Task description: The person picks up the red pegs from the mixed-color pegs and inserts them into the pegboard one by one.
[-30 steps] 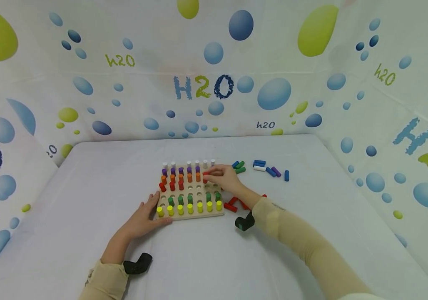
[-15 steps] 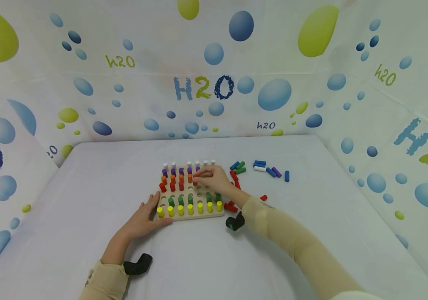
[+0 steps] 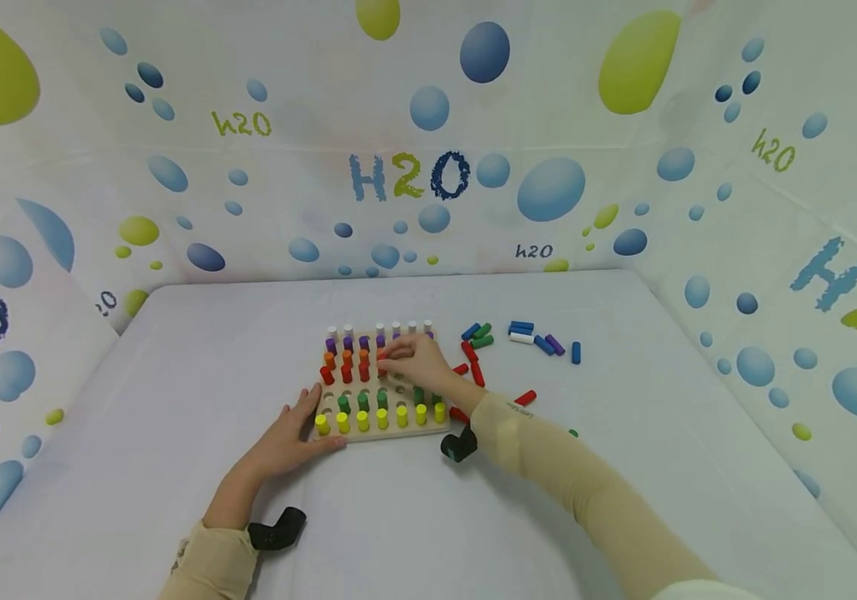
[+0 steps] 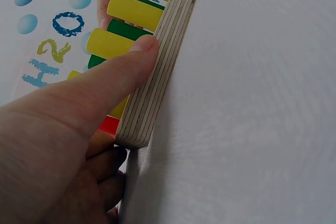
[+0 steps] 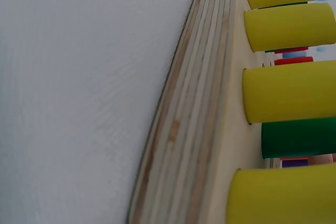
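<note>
On the white cloth-covered bench (image 3: 173,392), the left hand (image 3: 289,437) rests at the near left corner of the square plywood peg board (image 3: 368,431), its thumb pressed on the layered edge, fingers (image 4: 113,179) curled loosely beside it. Yellow cylindrical pegs (image 3: 382,417) fill the nearest row, green ones behind. Farther in, the right hand (image 3: 417,362) hovers over the board's middle, fingers (image 3: 391,365) pinching a red wooden peg (image 3: 381,357) at the red row. Loose coloured pegs (image 3: 541,340) lie scattered far right
</note>
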`<state>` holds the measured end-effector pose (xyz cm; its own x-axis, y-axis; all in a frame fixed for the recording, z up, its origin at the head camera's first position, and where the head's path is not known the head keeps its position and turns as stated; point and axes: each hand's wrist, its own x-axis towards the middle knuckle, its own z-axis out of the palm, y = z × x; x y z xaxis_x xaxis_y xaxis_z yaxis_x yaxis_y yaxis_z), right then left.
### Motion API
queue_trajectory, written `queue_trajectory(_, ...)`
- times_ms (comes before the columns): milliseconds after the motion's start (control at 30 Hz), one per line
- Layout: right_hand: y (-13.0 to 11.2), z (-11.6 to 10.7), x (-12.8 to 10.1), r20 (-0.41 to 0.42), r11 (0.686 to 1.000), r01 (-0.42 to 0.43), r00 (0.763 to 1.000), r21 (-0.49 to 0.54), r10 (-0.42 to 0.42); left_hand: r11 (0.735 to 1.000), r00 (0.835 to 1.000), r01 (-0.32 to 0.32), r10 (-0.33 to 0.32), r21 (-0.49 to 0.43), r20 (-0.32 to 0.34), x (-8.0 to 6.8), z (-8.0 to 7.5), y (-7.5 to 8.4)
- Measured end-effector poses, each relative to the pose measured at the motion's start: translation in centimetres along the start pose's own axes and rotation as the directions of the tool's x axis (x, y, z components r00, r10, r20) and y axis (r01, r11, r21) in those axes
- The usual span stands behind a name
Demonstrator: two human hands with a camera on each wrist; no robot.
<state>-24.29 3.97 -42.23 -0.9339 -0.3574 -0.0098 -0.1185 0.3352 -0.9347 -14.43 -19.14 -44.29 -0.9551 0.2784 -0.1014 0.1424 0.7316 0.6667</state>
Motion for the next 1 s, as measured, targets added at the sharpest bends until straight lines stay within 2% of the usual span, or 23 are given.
queue_trajectory(400, -0.11, 0.2, 0.16, 0.006, 0.999, -0.045, 0.999, -0.03, 0.045, 1.0, 1.0, -0.004, 0.004, -0.002, 0.001, 0.12, 0.02, -0.12)
queue_trajectory(600, -0.06, 0.32, 0.14, 0.03, 0.994, -0.062, 0.997, -0.093, 0.066, 1.0, 1.0, 0.0, 0.0, -0.001, 0.004, 0.03, -0.21, 0.08)
queue_trajectory(800, -0.15, 0.58, 0.14, 0.026, 0.985, -0.035, 0.999, -0.171, 0.04, 1.0, 1.0, 0.001, -0.001, -0.001, 0.008, 0.03, -0.11, -0.01)
queue_trajectory(1000, -0.46, 0.69, -0.04, 0.02, 0.98, -0.017, 1.0, -0.2, 0.022, 1.0, 1.0, 0.001, -0.001, -0.002, 0.008, 0.11, -0.04, -0.16)
